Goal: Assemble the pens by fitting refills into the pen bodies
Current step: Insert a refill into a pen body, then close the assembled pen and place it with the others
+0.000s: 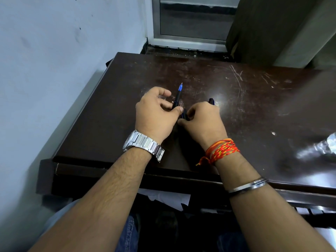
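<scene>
Both hands [156,113] [203,119] on desk [254,106], fingers gripping pen [177,96] (right's hold partly hidden).

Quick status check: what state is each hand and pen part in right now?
left hand: closed on the pen, thumb and fingers pinching its barrel
pen: tilted, blue tip pointing away, lower end hidden between the hands
right hand: closed on a dark part, mostly hidden
table: scratched, glossy

— The pen [177,96]?
— Dark body, blue tip section with a fine point, angled up and away over the table.
— Any others?
— A dark piece [211,101] just right, mostly hidden.
</scene>
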`<act>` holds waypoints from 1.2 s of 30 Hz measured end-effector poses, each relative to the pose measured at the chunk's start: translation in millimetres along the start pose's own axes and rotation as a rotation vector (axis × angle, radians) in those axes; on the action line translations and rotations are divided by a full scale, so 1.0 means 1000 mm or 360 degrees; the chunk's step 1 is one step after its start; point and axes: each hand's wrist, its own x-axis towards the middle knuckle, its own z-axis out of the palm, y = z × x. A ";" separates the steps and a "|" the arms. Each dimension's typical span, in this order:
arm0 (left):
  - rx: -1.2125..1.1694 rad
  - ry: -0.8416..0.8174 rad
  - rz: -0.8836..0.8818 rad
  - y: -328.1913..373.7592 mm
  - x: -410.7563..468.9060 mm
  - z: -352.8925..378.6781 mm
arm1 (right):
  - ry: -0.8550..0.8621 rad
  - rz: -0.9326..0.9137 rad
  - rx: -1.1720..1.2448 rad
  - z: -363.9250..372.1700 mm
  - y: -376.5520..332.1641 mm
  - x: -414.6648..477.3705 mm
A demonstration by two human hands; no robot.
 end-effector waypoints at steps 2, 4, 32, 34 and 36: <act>-0.0002 -0.0037 -0.0011 -0.001 -0.001 0.001 | 0.0027 -0.0019 0.0024 -0.001 -0.001 0.001; -0.0002 -0.0063 -0.0021 0.000 -0.001 0.001 | 0.0092 -0.0009 0.0122 -0.002 0.000 0.002; -0.0723 -0.0347 -0.0472 0.017 -0.009 0.003 | -0.0118 0.0010 0.1824 -0.018 -0.011 0.005; -0.0853 -0.0379 -0.0625 0.022 -0.010 0.004 | -0.0091 0.0031 0.1821 -0.017 -0.011 0.005; -0.0978 -0.0383 -0.0780 0.024 -0.011 0.005 | -0.0087 0.0029 0.1801 -0.016 -0.010 0.005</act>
